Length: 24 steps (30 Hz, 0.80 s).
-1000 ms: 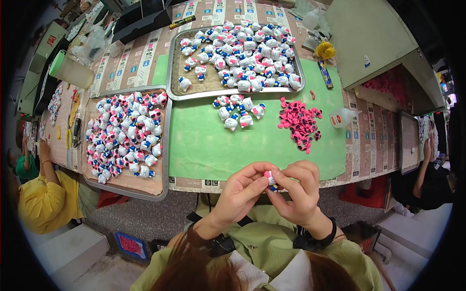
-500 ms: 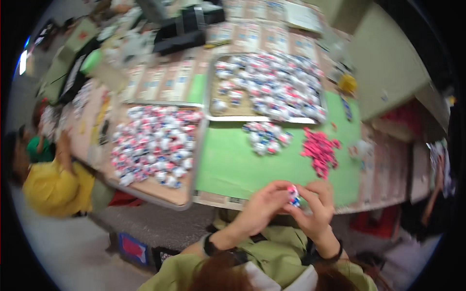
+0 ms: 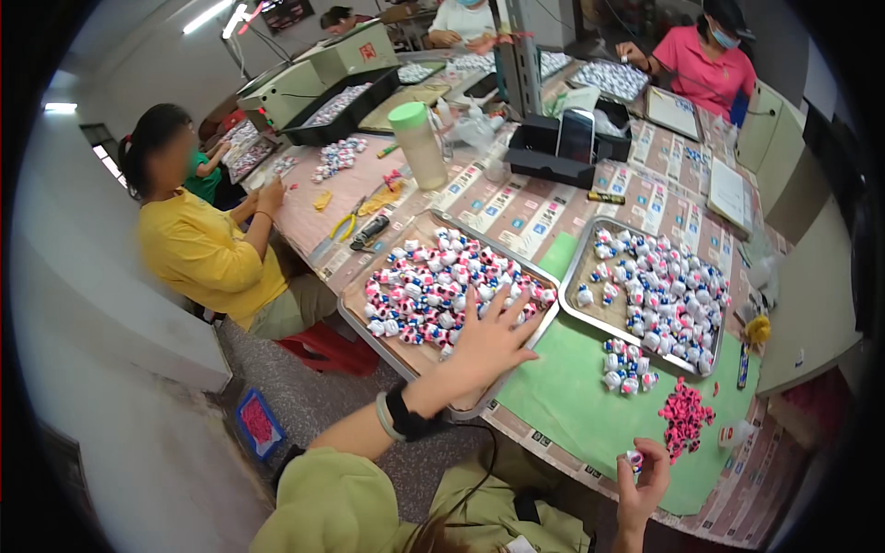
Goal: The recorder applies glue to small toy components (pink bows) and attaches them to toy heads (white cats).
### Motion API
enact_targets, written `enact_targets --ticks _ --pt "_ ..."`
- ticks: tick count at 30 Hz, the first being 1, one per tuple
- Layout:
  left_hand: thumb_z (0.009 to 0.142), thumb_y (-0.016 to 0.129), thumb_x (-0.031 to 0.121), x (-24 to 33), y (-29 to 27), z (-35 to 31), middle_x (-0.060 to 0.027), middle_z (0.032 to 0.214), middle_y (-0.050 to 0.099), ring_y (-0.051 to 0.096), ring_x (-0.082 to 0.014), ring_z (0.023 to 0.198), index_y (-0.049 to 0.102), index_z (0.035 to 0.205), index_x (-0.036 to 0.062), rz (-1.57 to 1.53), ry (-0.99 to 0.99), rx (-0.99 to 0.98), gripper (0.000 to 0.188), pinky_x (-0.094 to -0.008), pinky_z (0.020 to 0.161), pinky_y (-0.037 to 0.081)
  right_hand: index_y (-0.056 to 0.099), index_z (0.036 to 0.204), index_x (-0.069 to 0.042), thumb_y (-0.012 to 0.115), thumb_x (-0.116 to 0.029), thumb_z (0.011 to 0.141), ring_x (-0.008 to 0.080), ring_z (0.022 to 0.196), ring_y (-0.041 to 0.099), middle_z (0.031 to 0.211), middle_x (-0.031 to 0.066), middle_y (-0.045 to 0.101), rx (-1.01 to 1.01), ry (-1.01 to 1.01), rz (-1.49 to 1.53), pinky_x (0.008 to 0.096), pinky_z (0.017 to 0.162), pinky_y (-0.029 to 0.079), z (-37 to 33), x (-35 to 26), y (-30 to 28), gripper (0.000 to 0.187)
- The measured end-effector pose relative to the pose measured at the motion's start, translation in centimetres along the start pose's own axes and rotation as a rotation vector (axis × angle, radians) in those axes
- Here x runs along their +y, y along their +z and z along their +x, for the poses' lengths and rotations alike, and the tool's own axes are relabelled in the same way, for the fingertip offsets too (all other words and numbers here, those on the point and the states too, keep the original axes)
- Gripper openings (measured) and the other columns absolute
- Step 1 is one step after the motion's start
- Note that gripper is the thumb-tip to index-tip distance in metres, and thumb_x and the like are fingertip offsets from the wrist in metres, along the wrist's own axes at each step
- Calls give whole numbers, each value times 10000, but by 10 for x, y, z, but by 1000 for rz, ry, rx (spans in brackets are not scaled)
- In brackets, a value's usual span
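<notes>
My left hand reaches over the left metal tray, fingers spread, at the small white, pink and blue figurines heaped in it. Whether a fingertip touches one I cannot tell. Low at the right, my right hand pinches one small figurine between thumb and fingers, near the edge of a green sheet. On that sheet lie a small cluster of figurines and a pile of small pink pieces. A second tray behind them holds many more figurines.
Beyond the trays stand a green-lidded bottle, a black box and a phone. Yellow-handled pliers lie left. A co-worker in yellow sits at the left; others work farther back. A grey cabinet borders the right.
My left hand has left the figurine both hands were at and moved out over the left tray, fingers spreading. My right hand keeps the figurine. The view has swung up and left.
</notes>
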<state>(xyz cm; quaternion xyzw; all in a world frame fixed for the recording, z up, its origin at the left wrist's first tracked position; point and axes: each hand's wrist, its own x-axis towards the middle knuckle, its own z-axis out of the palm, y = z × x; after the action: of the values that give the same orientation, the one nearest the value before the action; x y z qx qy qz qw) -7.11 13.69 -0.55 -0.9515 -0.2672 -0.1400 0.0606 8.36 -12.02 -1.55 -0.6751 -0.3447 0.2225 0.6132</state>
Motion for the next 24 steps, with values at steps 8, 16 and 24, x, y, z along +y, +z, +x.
enact_targets --ticks 8,16,24 --pt "733 515 480 -64 6 -22 -90 1253 352 261 -283 1202 488 1087 209 -1 -96 -53 446 -672 873 134 488 944 20 541 64 668 106 801 450 955 66 451 -33 9 -52 221 726 375 -3 -7 1 284" --pt "760 513 438 -99 -1 -16 -128 1218 373 322 -296 1155 481 1114 200 0 -236 -35 428 -601 901 203 496 938 21 546 66 660 100 776 457 951 64 456 -48 1 -51 214 708 375 -4 -12 7 286" --pt "811 436 444 -150 7 -13 -253 1266 276 280 -372 1186 301 1275 133 -356 -553 -51 576 -479 959 214 497 938 22 553 60 660 97 779 455 938 61 457 -105 40 -23 215 706 374 -8 -22 14 286"
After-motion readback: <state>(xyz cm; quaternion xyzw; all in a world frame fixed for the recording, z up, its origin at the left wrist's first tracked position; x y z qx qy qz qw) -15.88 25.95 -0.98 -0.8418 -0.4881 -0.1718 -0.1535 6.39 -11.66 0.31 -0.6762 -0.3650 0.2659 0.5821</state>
